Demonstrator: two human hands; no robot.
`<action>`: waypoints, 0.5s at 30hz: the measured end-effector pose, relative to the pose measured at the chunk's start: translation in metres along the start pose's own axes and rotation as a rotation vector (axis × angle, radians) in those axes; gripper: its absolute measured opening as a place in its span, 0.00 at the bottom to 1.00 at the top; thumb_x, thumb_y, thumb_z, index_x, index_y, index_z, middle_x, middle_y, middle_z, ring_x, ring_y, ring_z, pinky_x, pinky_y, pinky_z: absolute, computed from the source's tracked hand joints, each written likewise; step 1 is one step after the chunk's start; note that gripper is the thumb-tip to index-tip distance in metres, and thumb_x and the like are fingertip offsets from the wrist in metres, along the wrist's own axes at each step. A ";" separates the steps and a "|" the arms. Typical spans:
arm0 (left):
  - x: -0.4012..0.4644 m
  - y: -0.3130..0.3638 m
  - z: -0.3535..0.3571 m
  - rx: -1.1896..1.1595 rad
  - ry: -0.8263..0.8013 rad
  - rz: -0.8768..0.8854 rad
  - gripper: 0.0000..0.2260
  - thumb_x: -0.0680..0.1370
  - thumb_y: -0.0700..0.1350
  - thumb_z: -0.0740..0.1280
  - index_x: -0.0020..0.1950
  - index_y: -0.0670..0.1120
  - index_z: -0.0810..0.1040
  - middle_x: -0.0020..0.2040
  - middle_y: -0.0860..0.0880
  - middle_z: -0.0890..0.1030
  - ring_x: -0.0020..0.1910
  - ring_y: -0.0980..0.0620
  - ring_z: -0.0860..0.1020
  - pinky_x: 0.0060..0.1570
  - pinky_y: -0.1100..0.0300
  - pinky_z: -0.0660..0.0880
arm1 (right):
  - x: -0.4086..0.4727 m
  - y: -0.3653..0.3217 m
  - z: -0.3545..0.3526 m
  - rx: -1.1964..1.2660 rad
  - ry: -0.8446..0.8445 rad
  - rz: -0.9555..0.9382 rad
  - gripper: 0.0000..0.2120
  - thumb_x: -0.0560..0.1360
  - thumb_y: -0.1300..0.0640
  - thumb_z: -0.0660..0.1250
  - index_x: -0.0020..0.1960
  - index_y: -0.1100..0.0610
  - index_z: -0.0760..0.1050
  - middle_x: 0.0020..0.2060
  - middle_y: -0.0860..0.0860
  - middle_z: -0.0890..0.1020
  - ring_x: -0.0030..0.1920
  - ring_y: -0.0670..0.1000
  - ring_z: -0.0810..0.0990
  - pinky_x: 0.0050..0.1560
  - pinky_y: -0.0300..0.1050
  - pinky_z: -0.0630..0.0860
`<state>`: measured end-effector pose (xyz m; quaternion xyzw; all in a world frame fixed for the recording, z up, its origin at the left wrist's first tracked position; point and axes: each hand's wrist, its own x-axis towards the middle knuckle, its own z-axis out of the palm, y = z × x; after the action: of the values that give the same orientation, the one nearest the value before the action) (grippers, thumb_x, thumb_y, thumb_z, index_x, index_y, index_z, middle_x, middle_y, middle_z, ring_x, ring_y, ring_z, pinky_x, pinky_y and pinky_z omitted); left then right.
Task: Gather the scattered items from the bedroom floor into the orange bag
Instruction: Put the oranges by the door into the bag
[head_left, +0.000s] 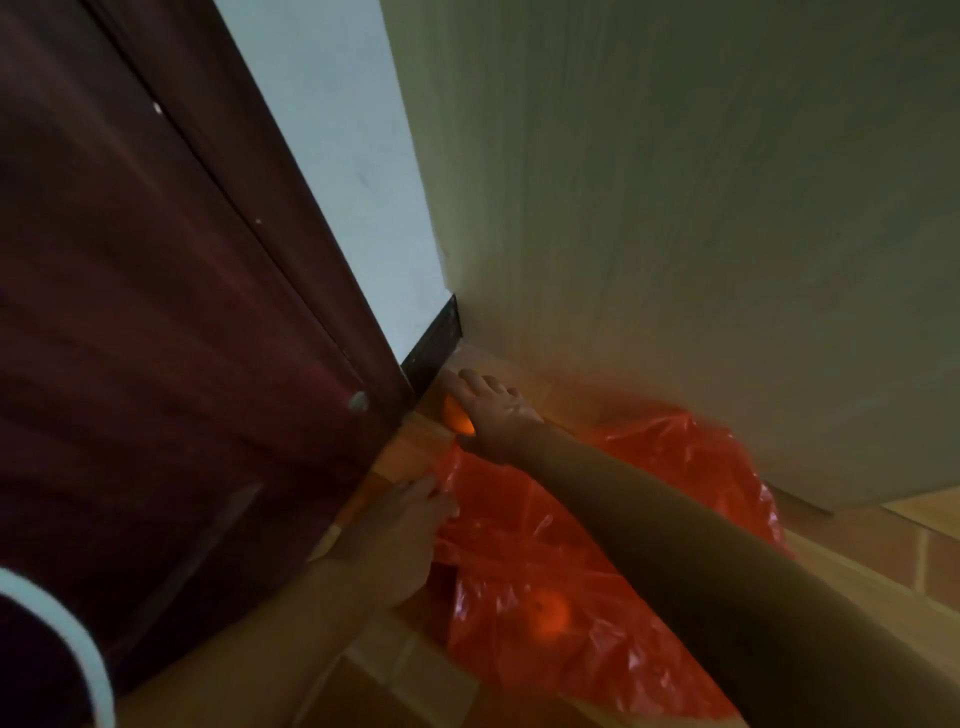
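Note:
The orange plastic bag (524, 530) lies crumpled on the tiled floor in the corner between a dark red door and a pale wall. My left hand (400, 535) pinches the bag's left edge near the door. My right hand (491, 408) reaches past the bag into the corner and is curled over a small orange ball (460, 418) on the floor. A second orange ball (550, 610) shows through the plastic, inside the bag.
The dark red door (156, 338) runs along the left, with a black skirting (434, 345) at the corner. A pale wall panel (701, 234) overhangs the bag on the right. Orange-brown floor tiles (883, 556) show at the right and bottom.

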<state>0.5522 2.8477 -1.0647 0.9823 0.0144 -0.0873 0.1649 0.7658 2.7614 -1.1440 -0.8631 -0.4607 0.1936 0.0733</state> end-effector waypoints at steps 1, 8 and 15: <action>-0.003 -0.004 -0.001 -0.021 0.016 -0.006 0.21 0.63 0.38 0.75 0.54 0.53 0.82 0.55 0.52 0.80 0.51 0.50 0.81 0.53 0.60 0.76 | 0.005 -0.001 0.004 0.017 -0.014 0.008 0.43 0.76 0.41 0.70 0.83 0.48 0.50 0.80 0.54 0.56 0.76 0.63 0.63 0.68 0.64 0.71; -0.009 -0.017 -0.010 -0.158 0.039 -0.158 0.14 0.68 0.39 0.62 0.48 0.49 0.83 0.54 0.53 0.79 0.50 0.49 0.81 0.51 0.55 0.79 | 0.012 -0.003 0.020 0.184 -0.005 0.076 0.30 0.81 0.43 0.64 0.80 0.47 0.58 0.77 0.55 0.62 0.71 0.64 0.70 0.64 0.60 0.76; 0.011 -0.001 -0.021 -0.145 0.030 -0.177 0.07 0.74 0.50 0.64 0.46 0.50 0.81 0.49 0.56 0.74 0.45 0.55 0.78 0.46 0.53 0.78 | -0.022 0.004 0.008 0.263 0.137 0.154 0.32 0.76 0.54 0.70 0.76 0.48 0.61 0.71 0.54 0.66 0.65 0.64 0.72 0.60 0.60 0.77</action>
<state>0.5665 2.8558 -1.0473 0.9639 0.1098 -0.0854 0.2269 0.7548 2.7411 -1.1467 -0.8900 -0.3577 0.1979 0.2019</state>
